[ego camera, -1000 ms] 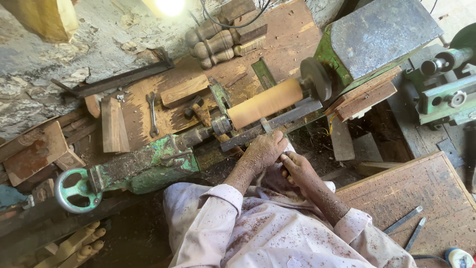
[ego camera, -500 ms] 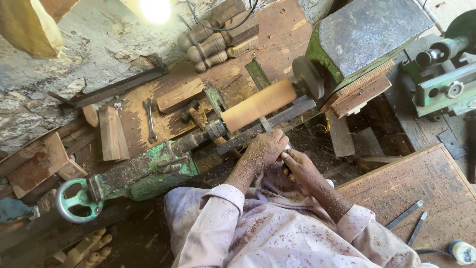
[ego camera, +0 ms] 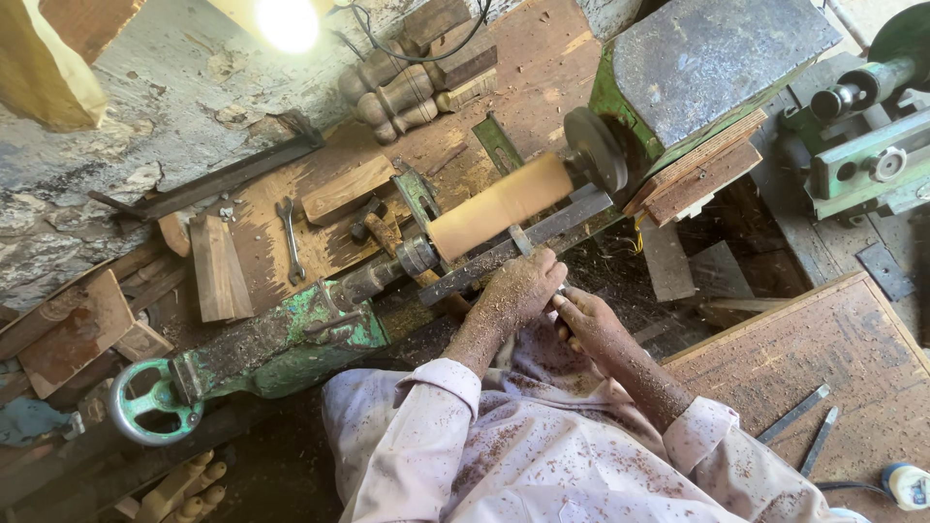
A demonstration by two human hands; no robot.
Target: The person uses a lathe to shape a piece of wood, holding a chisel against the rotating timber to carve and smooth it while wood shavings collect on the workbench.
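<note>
1. The left hand (ego camera: 521, 288), dusted with sawdust, is closing over the blade of a chisel (ego camera: 521, 239) and pressing it down on the dark tool rest (ego camera: 523, 247).
2. The right hand (ego camera: 593, 324) is sitting just behind the left, curled around the chisel's handle end, which is hidden inside the fist.
3. The chisel is pointing away from the person, up toward the wooden cylinder (ego camera: 500, 204), its long axis running roughly square to the cylinder; whether the tip is touching the wood cannot be told.
4. The cylinder is lying mounted on the lathe, its long axis slanting from lower left to upper right, between the tailstock (ego camera: 276, 341) and the dark round faceplate (ego camera: 594, 147).
5. The green tailstock is ending in a green handwheel (ego camera: 147, 402) at far left.
6. Beyond the cylinder, a wrench (ego camera: 289, 237), a hammer (ego camera: 373, 226) and a wood block (ego camera: 347, 189) are lying on the sawdust-covered board.
7. Turned wooden spindles (ego camera: 392, 97) are lying stacked near the wall, under a bright lamp (ego camera: 287, 21).
8. At right, two more chisels (ego camera: 806, 426) are resting on a brown board (ego camera: 852, 358); no labels or packages are legible.
</note>
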